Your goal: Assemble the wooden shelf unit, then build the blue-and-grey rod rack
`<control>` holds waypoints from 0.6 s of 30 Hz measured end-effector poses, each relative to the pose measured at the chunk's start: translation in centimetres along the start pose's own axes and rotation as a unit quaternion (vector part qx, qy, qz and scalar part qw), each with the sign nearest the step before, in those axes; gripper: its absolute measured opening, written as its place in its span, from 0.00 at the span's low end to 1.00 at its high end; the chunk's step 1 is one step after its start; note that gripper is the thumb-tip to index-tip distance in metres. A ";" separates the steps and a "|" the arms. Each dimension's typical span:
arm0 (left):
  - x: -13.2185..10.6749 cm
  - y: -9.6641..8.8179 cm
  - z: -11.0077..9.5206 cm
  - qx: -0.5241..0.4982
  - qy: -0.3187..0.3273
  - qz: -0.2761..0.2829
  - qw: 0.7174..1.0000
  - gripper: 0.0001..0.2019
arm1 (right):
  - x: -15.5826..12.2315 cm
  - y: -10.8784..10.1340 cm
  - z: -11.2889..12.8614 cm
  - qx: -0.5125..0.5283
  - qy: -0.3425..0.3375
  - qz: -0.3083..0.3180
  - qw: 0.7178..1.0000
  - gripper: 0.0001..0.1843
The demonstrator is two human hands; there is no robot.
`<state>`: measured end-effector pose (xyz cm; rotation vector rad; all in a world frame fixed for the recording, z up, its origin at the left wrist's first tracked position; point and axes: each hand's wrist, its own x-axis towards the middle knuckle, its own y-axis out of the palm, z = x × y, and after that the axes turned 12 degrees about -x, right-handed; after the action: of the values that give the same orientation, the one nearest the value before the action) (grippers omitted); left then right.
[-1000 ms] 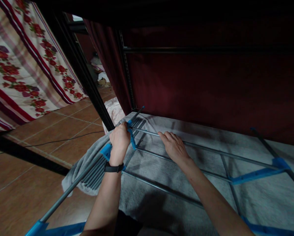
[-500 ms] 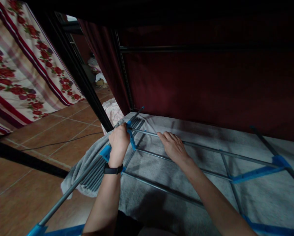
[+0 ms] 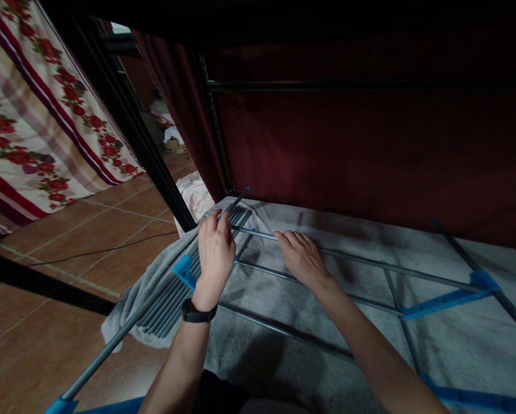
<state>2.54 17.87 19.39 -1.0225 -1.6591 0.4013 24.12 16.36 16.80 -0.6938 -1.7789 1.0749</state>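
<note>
A rack frame of grey metal tubes and blue plastic joints lies over grey fleecy bedding. My left hand, with a dark watch at its wrist, is closed over the left corner, where a long side tube meets the crossbar; its fingertips are partly hidden. My right hand wraps around the same crossbar, further right. One blue joint sits on the side tube just below my left hand. Another blue joint is at the crossbar's right end.
Several loose grey tubes lie side by side on the grey blanket at left. A black bed post rises beside them. Dark red curtain hangs behind. A cable crosses the tiled floor; floral cloth hangs left.
My left hand has shifted its hold at the corner, its fingers now raised and less tightly curled. My right hand stays on the crossbar. The view has moved slightly.
</note>
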 end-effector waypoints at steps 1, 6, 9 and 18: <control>-0.8 0.4 0.0 -0.030 -0.010 -0.011 0.999 0.17 | -0.2 0.0 0.0 0.009 -0.006 -0.019 1.000 0.23; -5.0 3.5 3.1 -0.202 -0.152 -0.042 0.967 0.10 | -3.9 0.9 0.5 0.060 0.014 -0.111 0.992 0.25; -6.1 5.9 6.4 -0.238 -0.226 -0.072 0.942 0.14 | -8.3 2.9 0.5 0.107 0.104 -0.155 0.976 0.21; -4.3 10.9 10.5 -0.347 -0.310 0.056 0.883 0.19 | -24.1 9.5 -5.7 0.151 0.603 -0.178 0.763 0.23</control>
<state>-2.31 23.17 5.41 -1.6410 -2.4198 0.2087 39.52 3.46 -0.46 -0.5788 -0.5356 0.3947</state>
